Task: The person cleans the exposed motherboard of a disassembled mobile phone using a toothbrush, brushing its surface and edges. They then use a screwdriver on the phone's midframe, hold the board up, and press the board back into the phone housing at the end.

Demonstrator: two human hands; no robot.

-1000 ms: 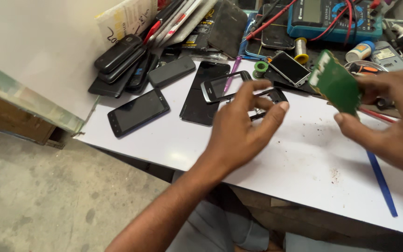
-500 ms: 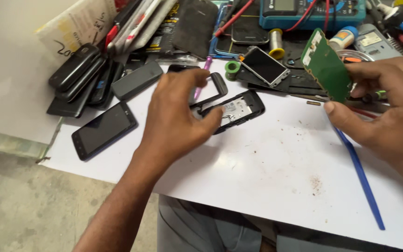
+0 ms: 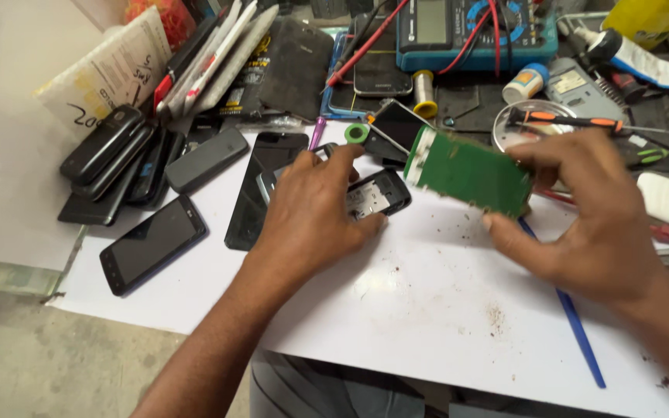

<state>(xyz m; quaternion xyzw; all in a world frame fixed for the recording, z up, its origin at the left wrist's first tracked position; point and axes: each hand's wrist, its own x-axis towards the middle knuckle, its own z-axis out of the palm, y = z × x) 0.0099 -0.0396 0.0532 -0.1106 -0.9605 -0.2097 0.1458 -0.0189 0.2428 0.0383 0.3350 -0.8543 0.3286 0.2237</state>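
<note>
While clamped: right fingers [image 3: 540, 159] on 1 green board [image 3: 470, 172], left fingers [image 3: 350, 166] on 1 phone shell [image 3: 381, 193].

Green circuit board [image 3: 470, 170], black phone shell [image 3: 377, 193], white table [image 3: 427, 302] with brown specks, blue stick [image 3: 574, 325], blue multimeter [image 3: 474, 31].

Bright, even light, soft shadows under both hands on the white surface [image 3: 427, 310]; right hand [image 3: 590, 224] slightly motion-blurred.
</note>
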